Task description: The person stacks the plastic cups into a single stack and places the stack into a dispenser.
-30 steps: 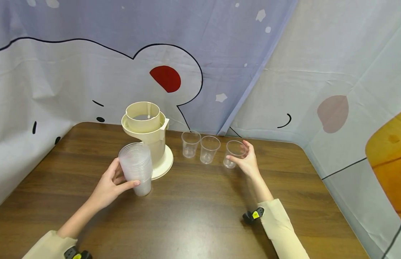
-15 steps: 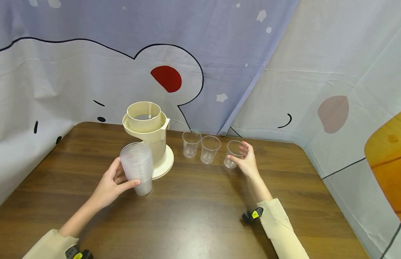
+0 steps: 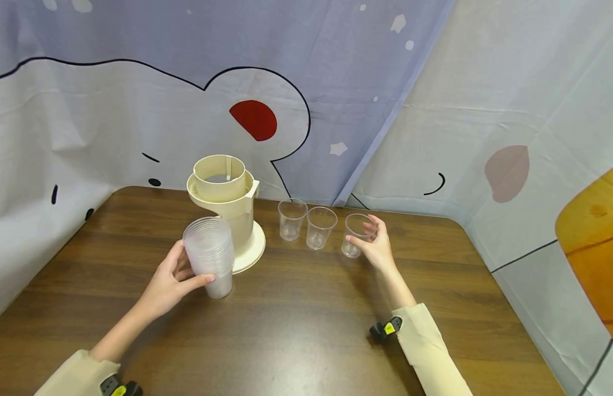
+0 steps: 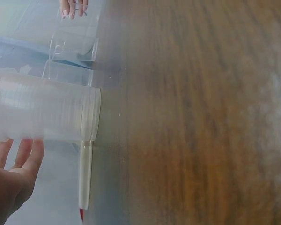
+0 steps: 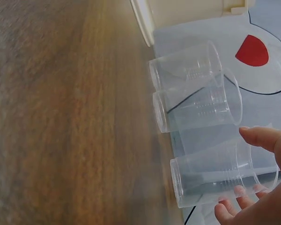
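In the head view my left hand [image 3: 170, 280] grips a tall stack of nested clear plastic cups [image 3: 209, 253], thumb across the near side. The stack's base is close to the table, in front of the cream plastic holder. The left wrist view has the stack [image 4: 47, 110] with the fingers [image 4: 30, 157] along one side. On the right, my right hand [image 3: 377, 247] holds a single clear plastic cup [image 3: 351, 246] near its rim, thumb on one side and fingers on the other. This cup [image 5: 203, 176] stands upright. Two similar cups, one [image 3: 292, 220] and another [image 3: 318, 231], stand to its left.
The cream holder [image 3: 242, 220], a round tube on a flat disc base [image 3: 254, 250], stands behind the stack. A printed cloth [image 3: 360, 110] hangs behind and to the right of the brown wooden table [image 3: 286, 330]. Both wrists wear small black devices, one [image 3: 385, 329] at the right.
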`<state>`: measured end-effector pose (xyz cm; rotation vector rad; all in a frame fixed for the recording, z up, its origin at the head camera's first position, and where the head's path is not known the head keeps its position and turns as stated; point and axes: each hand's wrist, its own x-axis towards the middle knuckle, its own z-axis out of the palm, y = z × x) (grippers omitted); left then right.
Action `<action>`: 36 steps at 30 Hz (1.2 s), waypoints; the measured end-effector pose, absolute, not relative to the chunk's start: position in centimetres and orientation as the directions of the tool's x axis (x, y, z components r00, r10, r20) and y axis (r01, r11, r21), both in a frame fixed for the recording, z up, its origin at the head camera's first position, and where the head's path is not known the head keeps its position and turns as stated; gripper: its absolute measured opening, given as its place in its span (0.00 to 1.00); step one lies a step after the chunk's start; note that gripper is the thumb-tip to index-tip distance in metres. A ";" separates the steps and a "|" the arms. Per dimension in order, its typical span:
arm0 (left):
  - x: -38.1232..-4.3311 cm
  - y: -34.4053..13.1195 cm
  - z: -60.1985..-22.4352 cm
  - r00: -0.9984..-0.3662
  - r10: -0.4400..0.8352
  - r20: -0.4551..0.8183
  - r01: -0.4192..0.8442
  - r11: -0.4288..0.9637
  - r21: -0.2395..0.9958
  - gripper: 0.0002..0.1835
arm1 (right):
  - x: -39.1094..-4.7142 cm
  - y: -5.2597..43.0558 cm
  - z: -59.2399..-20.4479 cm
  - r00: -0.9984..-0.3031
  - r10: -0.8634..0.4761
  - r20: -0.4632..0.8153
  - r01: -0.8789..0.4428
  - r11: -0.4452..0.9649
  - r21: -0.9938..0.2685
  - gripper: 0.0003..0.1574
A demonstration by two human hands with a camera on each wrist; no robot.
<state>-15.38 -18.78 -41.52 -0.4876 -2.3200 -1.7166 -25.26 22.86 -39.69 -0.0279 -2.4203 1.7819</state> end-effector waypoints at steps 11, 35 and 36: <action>-15.4 -18.7 -41.5 -0.921 0.133 0.367 0.390 0.270 0.880 0.40 | -24.7 22.3 -38.8 -0.980 0.106 0.169 -0.128 0.316 -0.940 0.51; -15.3 -18.7 -41.4 -0.922 0.133 0.363 0.386 0.260 0.885 0.39 | -22.7 20.1 -36.0 -0.966 0.008 0.257 -0.242 0.315 -0.918 0.49; -15.3 -18.7 -41.4 -0.922 0.134 0.363 0.386 0.258 0.886 0.39 | -22.6 20.0 -35.9 -0.966 0.005 0.258 -0.244 0.314 -0.918 0.49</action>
